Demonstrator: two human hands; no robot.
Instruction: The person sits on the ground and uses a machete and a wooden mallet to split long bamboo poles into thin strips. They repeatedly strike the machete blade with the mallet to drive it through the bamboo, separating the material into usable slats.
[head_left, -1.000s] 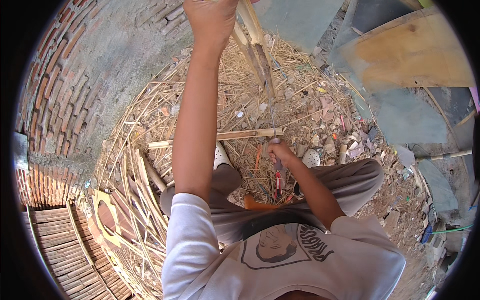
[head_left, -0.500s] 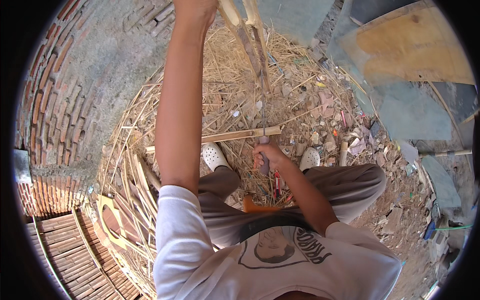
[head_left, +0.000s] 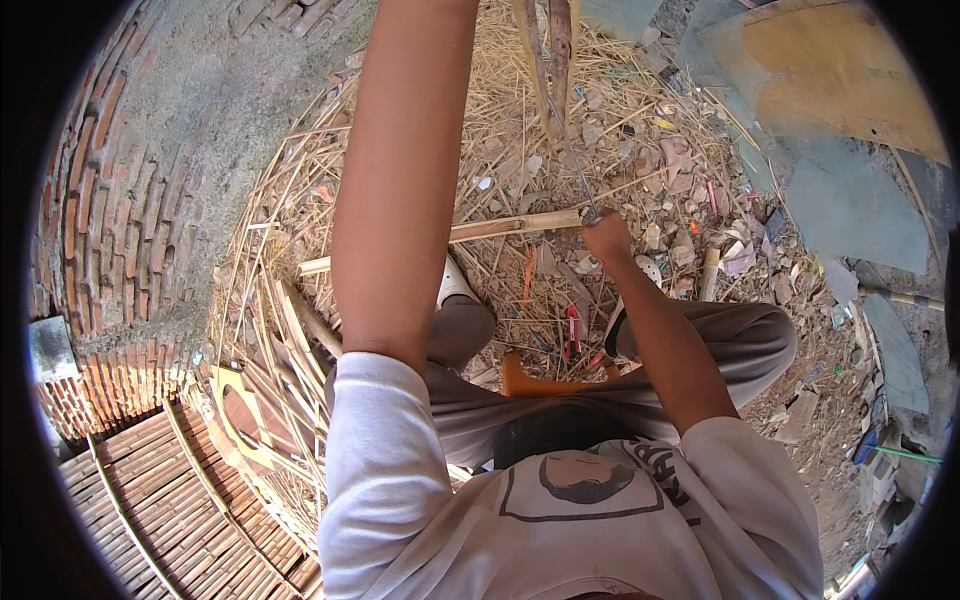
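My right hand (head_left: 607,238) is closed around the handle of a long, narrow blade, probably a knife (head_left: 577,170), seen nearly edge-on. It slants up and left to the foot of a split length of pale wood or bamboo (head_left: 560,55) with brown inner faces. That piece runs out of the picture at the top. My left arm (head_left: 405,190) stretches up past the top edge, so its hand is out of sight. Just left of my right hand, a flat bamboo strip (head_left: 515,226) lies across the ground.
Straw, chips and rubble (head_left: 500,110) cover the ground. Bamboo strips (head_left: 295,340) are heaped at left, near a brick wall (head_left: 120,200) and a slatted bamboo panel (head_left: 190,500). Grey sheets (head_left: 850,205) lean at right. A red-handled item (head_left: 572,330) and an orange object (head_left: 540,378) lie between my legs.
My right hand has moved up and right, tilting the blade. My left hand has passed out of the top of the picture. The split piece appears higher and further right.
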